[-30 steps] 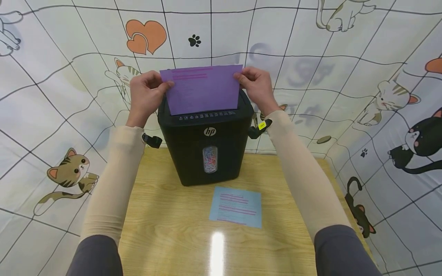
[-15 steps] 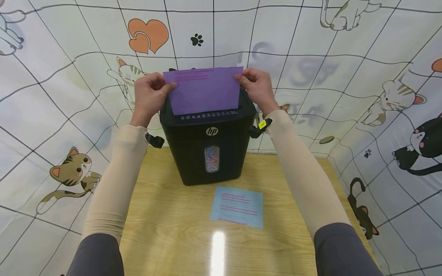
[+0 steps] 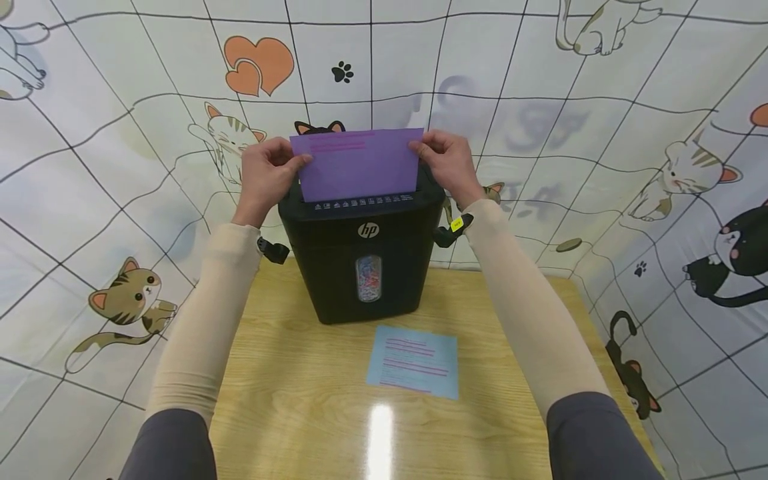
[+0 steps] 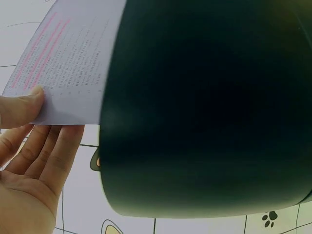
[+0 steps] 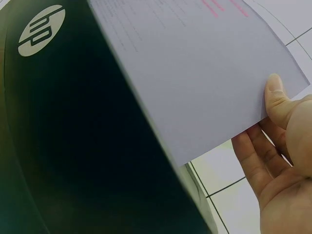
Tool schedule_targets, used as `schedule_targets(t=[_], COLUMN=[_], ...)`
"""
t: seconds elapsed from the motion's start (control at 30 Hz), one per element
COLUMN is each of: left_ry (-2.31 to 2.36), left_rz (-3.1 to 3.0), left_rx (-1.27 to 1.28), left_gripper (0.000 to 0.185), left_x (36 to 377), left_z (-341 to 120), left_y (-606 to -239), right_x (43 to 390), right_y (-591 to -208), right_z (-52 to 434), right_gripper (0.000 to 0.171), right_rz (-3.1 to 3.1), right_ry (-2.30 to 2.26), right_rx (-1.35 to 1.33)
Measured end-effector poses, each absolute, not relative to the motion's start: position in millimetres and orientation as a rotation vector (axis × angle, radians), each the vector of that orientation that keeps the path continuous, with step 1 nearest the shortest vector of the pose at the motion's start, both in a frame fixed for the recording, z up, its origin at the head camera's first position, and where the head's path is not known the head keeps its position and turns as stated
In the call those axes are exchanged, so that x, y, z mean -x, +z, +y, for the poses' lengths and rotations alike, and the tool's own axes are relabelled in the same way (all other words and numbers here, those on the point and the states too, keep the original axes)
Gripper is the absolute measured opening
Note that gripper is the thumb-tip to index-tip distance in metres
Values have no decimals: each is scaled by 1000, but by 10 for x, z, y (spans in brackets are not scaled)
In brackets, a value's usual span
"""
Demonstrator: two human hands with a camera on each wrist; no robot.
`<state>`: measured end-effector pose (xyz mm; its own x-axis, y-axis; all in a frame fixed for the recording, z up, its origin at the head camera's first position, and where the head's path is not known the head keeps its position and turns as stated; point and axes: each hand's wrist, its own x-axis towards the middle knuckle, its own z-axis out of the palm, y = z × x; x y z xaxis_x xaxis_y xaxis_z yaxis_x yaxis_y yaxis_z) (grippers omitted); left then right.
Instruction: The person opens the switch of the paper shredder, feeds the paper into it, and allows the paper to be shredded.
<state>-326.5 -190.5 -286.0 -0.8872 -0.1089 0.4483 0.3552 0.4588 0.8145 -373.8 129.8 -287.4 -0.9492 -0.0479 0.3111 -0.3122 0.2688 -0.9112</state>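
Note:
A purple sheet of paper (image 3: 360,167) with pink-highlighted lines stands upright in the top slot of a black HP paper shredder (image 3: 390,253). Its lower part is hidden inside the machine. My left hand (image 3: 265,175) pinches the sheet's left edge near the upper corner, thumb in front. On the opposite edge, my right hand (image 3: 447,163) pinches the upper right corner the same way. Both wrist views show the thumb on the printed face and the other fingers behind the paper (image 4: 73,63). In the right wrist view the shredder's side (image 5: 87,126) fills the left half.
A light blue sheet (image 3: 413,362) with pink-marked lines lies on the wooden table (image 3: 288,387) in front of the shredder. The shredder's small window (image 3: 369,279) shows coloured shreds. A white cloth wall with cat drawings (image 3: 516,80) stands close behind and at both sides.
The purple sheet has sunk lower into the shredder's slot, and less of it shows. Both hands have moved down with it, still pinching its edges. The blue sheet stays put.

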Motion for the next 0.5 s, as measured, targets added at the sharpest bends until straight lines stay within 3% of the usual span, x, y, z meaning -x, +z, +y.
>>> schedule_targets(t=[0.5], left_ry=[-1361], left_rz=[-2300], left_rx=[224], left_gripper=[22], left_x=[3318], left_z=[-1906], left_y=[-2979], right_x=[3782], right_y=[-3018], right_z=[1319], right_gripper=[28], right_rz=[-2382], right_ry=[1700], right_rx=[-295])
